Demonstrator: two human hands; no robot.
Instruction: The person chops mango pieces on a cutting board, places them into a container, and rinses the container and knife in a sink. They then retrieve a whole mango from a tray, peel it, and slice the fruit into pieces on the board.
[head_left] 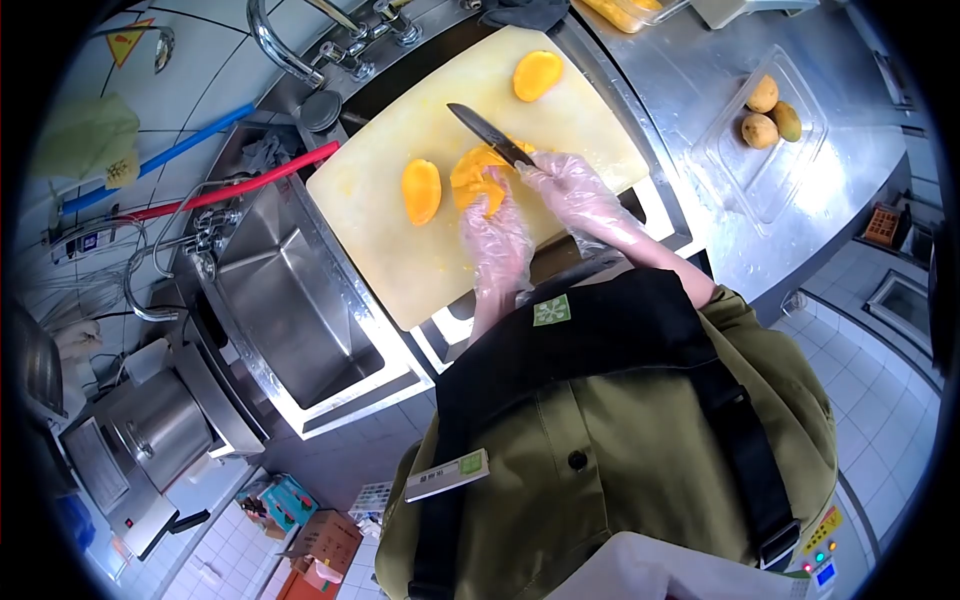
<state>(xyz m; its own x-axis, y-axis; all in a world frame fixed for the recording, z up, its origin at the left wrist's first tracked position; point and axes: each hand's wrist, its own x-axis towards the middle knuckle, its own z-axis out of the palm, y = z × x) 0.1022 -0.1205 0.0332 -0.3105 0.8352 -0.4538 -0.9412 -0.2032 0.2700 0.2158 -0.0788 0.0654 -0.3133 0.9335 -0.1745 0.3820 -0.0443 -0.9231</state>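
Both my hands wear clear plastic gloves over a white cutting board (pixel 375 245). My right hand (pixel 572 190) is closed round the handle of a knife (pixel 490 133), whose dark blade points up and left across the board. My left hand (pixel 497 235) holds a piece of orange mango flesh (pixel 475 180) just below the blade; its fingers are partly hidden by the fruit. One cut mango half (pixel 421 192) lies to the left of my left hand, and another mango half (pixel 538 76) lies near the board's far edge. Small orange bits are scattered on the board.
An empty steel sink basin (pixel 290 290) is at the left, with faucets (pixel 350 55) behind. On the steel counter (pixel 680 80) at the right, a clear tray (pixel 770 195) holds several brownish-yellow fruits (pixel 762 95). Red (pixel 240 187) and blue hoses (pixel 160 160) stretch at the left.
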